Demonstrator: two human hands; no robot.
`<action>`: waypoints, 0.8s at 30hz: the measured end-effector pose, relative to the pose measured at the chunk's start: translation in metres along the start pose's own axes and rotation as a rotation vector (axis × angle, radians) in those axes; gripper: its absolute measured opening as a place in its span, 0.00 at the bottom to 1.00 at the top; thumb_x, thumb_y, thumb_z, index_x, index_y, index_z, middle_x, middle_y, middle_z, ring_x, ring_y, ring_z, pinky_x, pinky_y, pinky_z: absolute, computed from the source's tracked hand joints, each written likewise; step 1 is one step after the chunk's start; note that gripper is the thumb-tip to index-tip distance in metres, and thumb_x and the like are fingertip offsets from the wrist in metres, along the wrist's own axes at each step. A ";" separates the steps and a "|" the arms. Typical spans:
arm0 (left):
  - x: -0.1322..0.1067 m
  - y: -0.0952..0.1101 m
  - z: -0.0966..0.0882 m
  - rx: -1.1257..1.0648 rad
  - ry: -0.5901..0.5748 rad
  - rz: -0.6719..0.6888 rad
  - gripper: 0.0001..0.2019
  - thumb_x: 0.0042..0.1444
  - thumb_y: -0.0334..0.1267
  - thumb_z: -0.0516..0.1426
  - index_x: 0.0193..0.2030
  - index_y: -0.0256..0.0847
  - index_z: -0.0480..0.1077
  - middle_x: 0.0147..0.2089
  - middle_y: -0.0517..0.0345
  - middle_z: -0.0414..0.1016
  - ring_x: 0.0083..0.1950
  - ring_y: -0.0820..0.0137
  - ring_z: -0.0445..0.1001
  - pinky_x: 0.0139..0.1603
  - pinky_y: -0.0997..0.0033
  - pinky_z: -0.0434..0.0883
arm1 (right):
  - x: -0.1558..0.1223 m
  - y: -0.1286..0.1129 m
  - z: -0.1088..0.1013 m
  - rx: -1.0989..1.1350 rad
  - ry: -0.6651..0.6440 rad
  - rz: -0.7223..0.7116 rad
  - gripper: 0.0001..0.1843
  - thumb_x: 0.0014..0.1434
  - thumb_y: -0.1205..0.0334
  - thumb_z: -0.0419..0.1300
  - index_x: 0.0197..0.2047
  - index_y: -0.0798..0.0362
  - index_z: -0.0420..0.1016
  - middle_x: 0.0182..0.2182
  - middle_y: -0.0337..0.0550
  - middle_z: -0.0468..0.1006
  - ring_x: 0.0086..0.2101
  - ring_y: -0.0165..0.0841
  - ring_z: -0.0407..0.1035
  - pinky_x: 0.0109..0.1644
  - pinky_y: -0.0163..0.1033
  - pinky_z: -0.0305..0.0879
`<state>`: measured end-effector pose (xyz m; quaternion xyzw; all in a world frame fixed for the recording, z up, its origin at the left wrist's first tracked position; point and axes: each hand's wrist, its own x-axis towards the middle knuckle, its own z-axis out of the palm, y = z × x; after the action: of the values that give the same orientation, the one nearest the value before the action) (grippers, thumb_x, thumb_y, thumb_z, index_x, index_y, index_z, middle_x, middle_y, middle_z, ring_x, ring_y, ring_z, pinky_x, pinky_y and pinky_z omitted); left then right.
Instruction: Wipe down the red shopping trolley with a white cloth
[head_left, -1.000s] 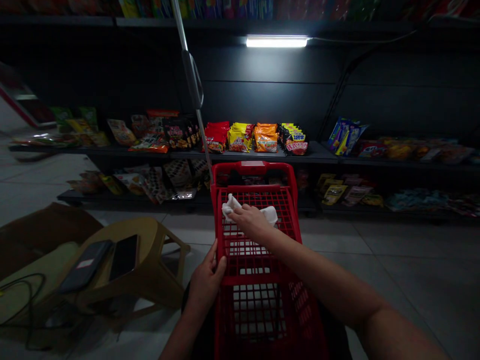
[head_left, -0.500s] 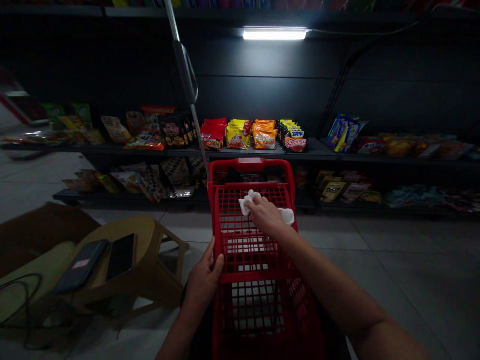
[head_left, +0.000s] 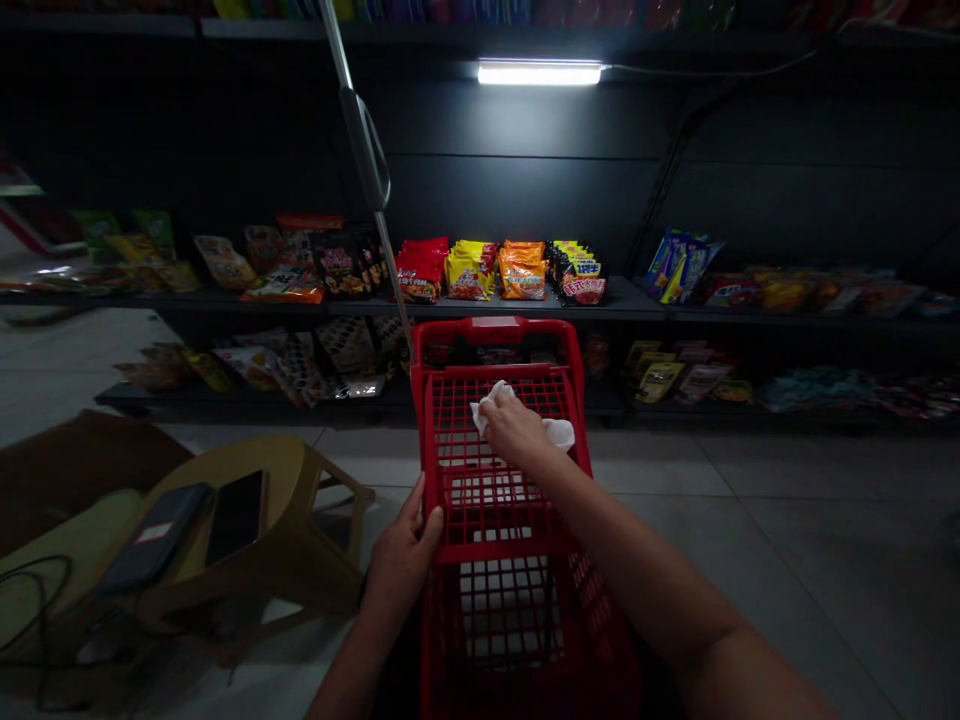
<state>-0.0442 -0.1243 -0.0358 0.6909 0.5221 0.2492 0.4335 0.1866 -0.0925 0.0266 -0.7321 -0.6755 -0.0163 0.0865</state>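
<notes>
A red plastic shopping basket (head_left: 499,552) with a grid lid and a raised handle stands in front of me. My left hand (head_left: 405,545) grips its left side edge, thumb on the top and fingers along the outside. On the upper grid panel, my right hand (head_left: 514,428) presses a white cloth (head_left: 559,433). The cloth is bunched under the fingers, and one end sticks out behind the hand to the right. My right fingertips are partly hidden in its folds.
Shelves (head_left: 630,300) of packaged snacks run across the back under a lit tube lamp (head_left: 540,72). A metal pole (head_left: 366,150) rises at the basket's left. On a tan stool (head_left: 300,500) lie a phone (head_left: 236,517) and a dark case (head_left: 156,538). Cables (head_left: 37,600) hang at the left.
My right hand has shifted slightly left and down on the grid with the cloth. The left hand keeps its hold. The whole view has moved a little.
</notes>
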 end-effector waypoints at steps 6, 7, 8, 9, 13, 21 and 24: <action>-0.003 0.002 -0.001 0.026 0.000 0.019 0.34 0.62 0.50 0.50 0.73 0.38 0.53 0.51 0.52 0.81 0.52 0.61 0.80 0.52 0.66 0.72 | -0.004 0.005 0.001 -0.002 -0.014 -0.063 0.19 0.66 0.63 0.49 0.58 0.49 0.69 0.63 0.53 0.62 0.60 0.44 0.60 0.54 0.47 0.68; -0.003 0.002 -0.001 0.041 0.006 0.020 0.34 0.62 0.50 0.50 0.73 0.39 0.53 0.52 0.52 0.81 0.52 0.61 0.79 0.52 0.66 0.72 | -0.009 0.006 0.002 0.001 0.002 -0.074 0.20 0.66 0.63 0.50 0.59 0.49 0.69 0.63 0.53 0.63 0.60 0.43 0.60 0.55 0.46 0.67; -0.004 0.001 -0.001 0.052 0.009 0.019 0.34 0.62 0.50 0.50 0.73 0.39 0.53 0.52 0.51 0.81 0.53 0.61 0.79 0.52 0.66 0.72 | -0.014 0.007 0.003 0.008 0.022 -0.078 0.20 0.66 0.63 0.50 0.60 0.49 0.68 0.62 0.52 0.64 0.59 0.43 0.60 0.55 0.46 0.66; -0.004 0.000 -0.001 0.057 0.006 0.019 0.34 0.62 0.51 0.50 0.73 0.39 0.53 0.53 0.51 0.81 0.53 0.61 0.79 0.52 0.66 0.72 | -0.020 0.008 0.005 0.017 0.043 -0.079 0.20 0.66 0.64 0.50 0.60 0.49 0.68 0.60 0.51 0.66 0.57 0.43 0.61 0.56 0.46 0.66; -0.005 -0.002 -0.001 0.061 -0.005 0.026 0.34 0.63 0.51 0.49 0.72 0.40 0.53 0.55 0.51 0.80 0.54 0.61 0.79 0.52 0.67 0.72 | -0.043 0.018 0.008 0.041 0.108 -0.012 0.22 0.64 0.65 0.52 0.61 0.48 0.67 0.56 0.49 0.70 0.52 0.41 0.64 0.58 0.47 0.63; 0.000 0.001 0.000 0.042 -0.002 0.027 0.35 0.62 0.51 0.50 0.73 0.37 0.53 0.50 0.52 0.82 0.50 0.62 0.80 0.50 0.67 0.73 | -0.009 0.018 0.000 -0.026 -0.024 0.024 0.16 0.65 0.64 0.50 0.51 0.52 0.74 0.52 0.54 0.70 0.51 0.43 0.66 0.51 0.45 0.68; -0.002 0.001 0.000 0.083 0.010 0.028 0.34 0.62 0.51 0.49 0.72 0.38 0.54 0.49 0.52 0.82 0.49 0.61 0.81 0.48 0.66 0.73 | -0.012 0.018 0.001 0.000 0.012 -0.009 0.16 0.65 0.65 0.50 0.52 0.52 0.74 0.52 0.52 0.70 0.52 0.42 0.66 0.53 0.45 0.68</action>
<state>-0.0447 -0.1265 -0.0348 0.7144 0.5243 0.2369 0.3983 0.2037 -0.1054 0.0221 -0.7290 -0.6782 -0.0213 0.0905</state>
